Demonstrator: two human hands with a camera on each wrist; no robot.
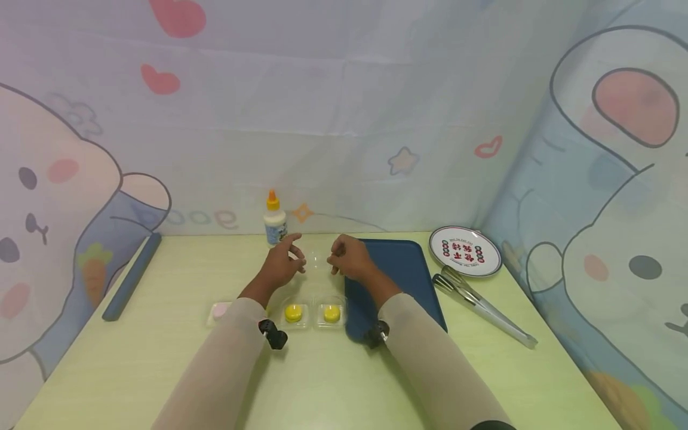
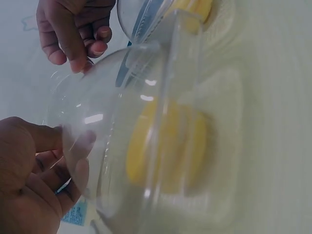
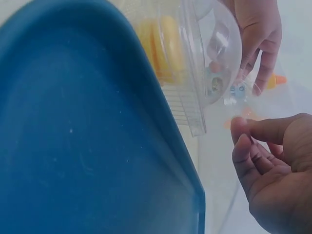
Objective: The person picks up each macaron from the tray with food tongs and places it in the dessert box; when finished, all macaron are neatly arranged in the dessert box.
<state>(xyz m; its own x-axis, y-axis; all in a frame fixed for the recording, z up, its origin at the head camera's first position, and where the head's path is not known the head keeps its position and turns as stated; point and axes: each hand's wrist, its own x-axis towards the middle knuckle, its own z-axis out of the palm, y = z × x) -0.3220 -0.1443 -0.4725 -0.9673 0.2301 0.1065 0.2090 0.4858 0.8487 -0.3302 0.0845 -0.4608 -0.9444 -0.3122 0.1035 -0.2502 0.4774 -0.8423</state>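
Between my two hands is a clear plastic container (image 1: 316, 260), faint against the table; its exact shape is hard to make out. My left hand (image 1: 280, 263) pinches its left edge with thumb and fingers. At its right side my right hand (image 1: 350, 257) has thumb and forefinger pressed together on the edge. Closer to me stand two clear domed boxes, each with a yellow macaron (image 1: 293, 313) (image 1: 331, 313) inside. In the left wrist view one such domed box (image 2: 165, 141) looms in front and partly covers the left fingertips.
A blue tray (image 1: 395, 263) lies under my right forearm. Right of it are a round plate (image 1: 465, 251) and metal tongs (image 1: 484, 307). A glue bottle (image 1: 275, 222) stands at the back. A pink item in clear packaging (image 1: 219, 311) and a dark bar (image 1: 132, 276) lie left.
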